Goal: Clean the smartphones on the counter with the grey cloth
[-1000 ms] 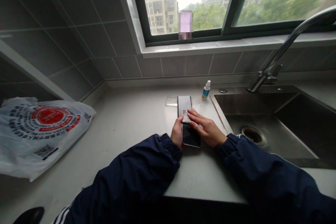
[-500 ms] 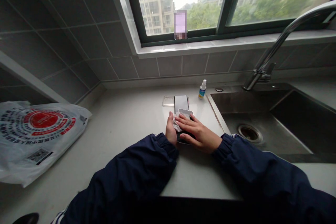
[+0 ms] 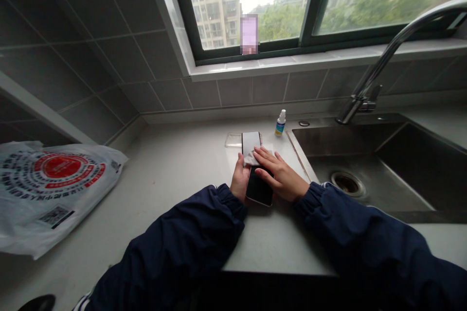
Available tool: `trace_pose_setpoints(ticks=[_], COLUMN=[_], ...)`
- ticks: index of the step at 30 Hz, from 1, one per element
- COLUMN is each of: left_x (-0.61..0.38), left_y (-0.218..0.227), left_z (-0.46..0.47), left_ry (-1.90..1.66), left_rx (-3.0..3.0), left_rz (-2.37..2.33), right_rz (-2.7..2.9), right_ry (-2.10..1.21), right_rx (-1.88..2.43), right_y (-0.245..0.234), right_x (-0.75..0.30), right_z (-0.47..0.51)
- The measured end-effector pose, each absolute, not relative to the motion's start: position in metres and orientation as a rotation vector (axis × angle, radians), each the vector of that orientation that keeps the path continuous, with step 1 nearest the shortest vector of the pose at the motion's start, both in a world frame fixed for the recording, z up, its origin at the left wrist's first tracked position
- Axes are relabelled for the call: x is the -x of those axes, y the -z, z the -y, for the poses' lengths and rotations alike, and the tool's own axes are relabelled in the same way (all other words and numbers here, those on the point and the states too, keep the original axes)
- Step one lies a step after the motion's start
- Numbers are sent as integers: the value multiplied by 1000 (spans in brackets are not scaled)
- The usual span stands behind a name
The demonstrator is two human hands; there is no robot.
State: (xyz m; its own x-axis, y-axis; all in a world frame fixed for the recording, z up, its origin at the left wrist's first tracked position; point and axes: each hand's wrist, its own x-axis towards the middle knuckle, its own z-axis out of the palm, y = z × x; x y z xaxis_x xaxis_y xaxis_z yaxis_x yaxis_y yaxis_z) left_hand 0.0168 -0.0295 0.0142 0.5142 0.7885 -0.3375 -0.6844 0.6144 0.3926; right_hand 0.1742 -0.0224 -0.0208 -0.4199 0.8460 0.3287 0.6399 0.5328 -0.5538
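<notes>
Pressing a white cloth wipe point(image 3: 251, 159) onto a black glass smartphone point(image 3: 258, 188) with the right hand's flat, open fingers point(image 3: 268, 160), the left hand point(image 3: 240, 178) closed on its edge, a clear plastic phone case point(image 3: 233, 140) lying apart.

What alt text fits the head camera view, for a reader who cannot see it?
The left hand steadies a black phone on a pale counter while the right hand presses a white cloth on its screen. A small spray bottle stands beyond, near a steel sink.
</notes>
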Motion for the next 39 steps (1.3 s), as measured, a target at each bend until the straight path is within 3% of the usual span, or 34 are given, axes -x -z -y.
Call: trace_pose_setpoints(ticks=[18, 39], left_x=[-18, -16], left_y=[8, -15], left_z=[21, 26], left_ry=[-983, -876], left_rx=[-150, -254], left_rz=[-539, -506], right_rz=[2357, 2149], right_ry=[-546, -558], right_rx=[980, 1277], right_y=[10, 22], right_x=[-166, -176], right_z=[37, 21])
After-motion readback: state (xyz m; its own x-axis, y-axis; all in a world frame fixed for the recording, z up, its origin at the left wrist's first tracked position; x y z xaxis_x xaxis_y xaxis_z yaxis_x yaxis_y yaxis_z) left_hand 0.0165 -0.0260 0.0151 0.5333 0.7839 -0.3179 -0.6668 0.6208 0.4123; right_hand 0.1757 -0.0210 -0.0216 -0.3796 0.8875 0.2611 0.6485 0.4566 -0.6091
